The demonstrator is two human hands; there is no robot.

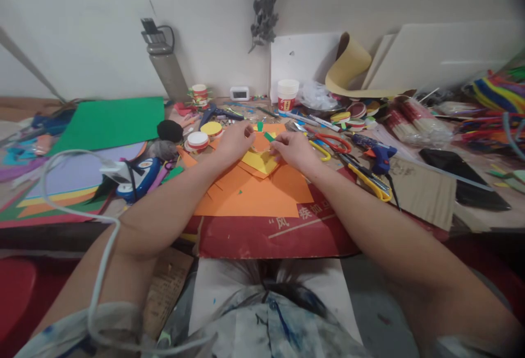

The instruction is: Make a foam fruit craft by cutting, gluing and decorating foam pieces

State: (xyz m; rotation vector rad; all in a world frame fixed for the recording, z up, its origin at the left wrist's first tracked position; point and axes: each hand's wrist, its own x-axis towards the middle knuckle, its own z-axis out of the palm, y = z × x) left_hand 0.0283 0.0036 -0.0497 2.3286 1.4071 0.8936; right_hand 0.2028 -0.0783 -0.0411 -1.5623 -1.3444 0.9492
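Note:
My right hand [294, 151] pinches a small green paper piece [269, 136] between thumb and fingers. Across from it, my left hand [237, 140] has its fingers curled closed at the left edge of a rounded orange paper cutout [260, 142]. Whatever those fingers hold, if anything, is hidden. Another small green piece [260, 126] shows at the cutout's top. Under both hands lies a folded-looking yellow paper [261, 162], on top of orange paper sheets [254, 197].
A red board [246, 238] lies beneath the paper. Right of it are orange-handled scissors [334, 142], a yellow utility knife [371, 183] and a blue glue gun [381, 156]. Paper-cup pieces [197, 141] stand left. A white cable [107, 254] crosses my left arm. A grey bottle [166, 65] stands behind.

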